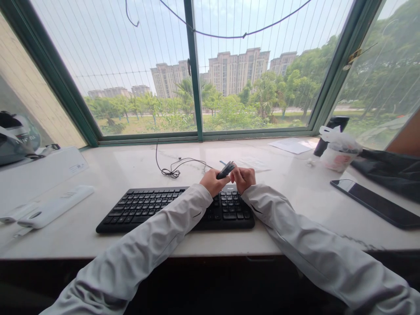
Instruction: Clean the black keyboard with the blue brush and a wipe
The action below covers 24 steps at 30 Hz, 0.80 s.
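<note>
My left hand is closed round a small black oblong object, tilted up to the right; its exact kind is not clear. My right hand has its fingers bent in a pinch right at that object's upper end; what they grip is hidden. A thin blue-tipped piece juts out just behind the black object. Both hands are above the right end of a black keyboard, near its number pad. A thin black cable lies partly coiled behind the keyboard and runs towards my left hand.
On the right are a black phone, a bagged white tub, papers and dark cloth. A white device and white box are on the left. Windows border the white desktop.
</note>
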{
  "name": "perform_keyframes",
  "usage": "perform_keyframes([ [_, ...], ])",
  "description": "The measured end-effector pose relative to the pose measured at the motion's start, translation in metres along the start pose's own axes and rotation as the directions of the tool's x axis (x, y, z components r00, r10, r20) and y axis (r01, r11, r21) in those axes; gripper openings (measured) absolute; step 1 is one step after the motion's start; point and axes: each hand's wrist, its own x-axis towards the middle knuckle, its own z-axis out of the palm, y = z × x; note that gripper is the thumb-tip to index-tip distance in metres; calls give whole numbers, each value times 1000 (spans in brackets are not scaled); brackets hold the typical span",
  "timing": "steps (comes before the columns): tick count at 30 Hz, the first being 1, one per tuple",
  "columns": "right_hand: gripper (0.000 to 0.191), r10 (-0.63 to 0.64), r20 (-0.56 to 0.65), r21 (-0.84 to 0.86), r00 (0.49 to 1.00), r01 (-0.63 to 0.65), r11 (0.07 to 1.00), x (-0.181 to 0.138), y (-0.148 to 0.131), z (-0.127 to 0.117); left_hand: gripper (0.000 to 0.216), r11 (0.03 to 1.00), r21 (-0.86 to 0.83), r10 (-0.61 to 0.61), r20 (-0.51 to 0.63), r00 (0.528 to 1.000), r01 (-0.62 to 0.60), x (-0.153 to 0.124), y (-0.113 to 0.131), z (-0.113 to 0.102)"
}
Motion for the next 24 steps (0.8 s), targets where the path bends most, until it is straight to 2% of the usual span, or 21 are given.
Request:
perform_keyframes([
  [4, 65, 34, -20, -7, 999, -34, 999, 2, 3, 3, 32, 989, 64, 134, 48, 990, -136, -2, 2, -1],
  [9, 65, 78, -8, -13, 997, -78, 997, 3, 5, 5, 35, 979, 48, 194, 111, 975, -200, -3, 3, -2],
  [12, 63, 100, 76, -26, 992, -98, 995, 11, 9, 5, 35, 976, 52, 203, 118, 972, -210, -2, 2, -2],
  [14, 59, 105, 215, -23, 971, -102, 995, 19, 15, 0, 34, 978, 67, 192, 100, 976, -199, -2, 3, -2],
  [16, 54, 80, 412, 0, 908, -88, 996, 27, 22, -7, 32, 983, 66, 167, 79, 983, -173, -1, 3, -1],
  [19, 41, 2, 642, 59, 766, -52, 997, 34, 31, -19, 31, 991, 64, 115, 46, 992, -117, -1, 4, -1],
  [22, 35, -114, 755, 164, 646, -17, 986, 34, 33, -23, 31, 994, 58, 87, 29, 996, -88, -1, 6, -1],
  [24, 36, -169, 771, 223, 614, -12, 975, 32, 32, -20, 29, 996, 32, 80, 33, 996, -81, -2, 8, -1],
])
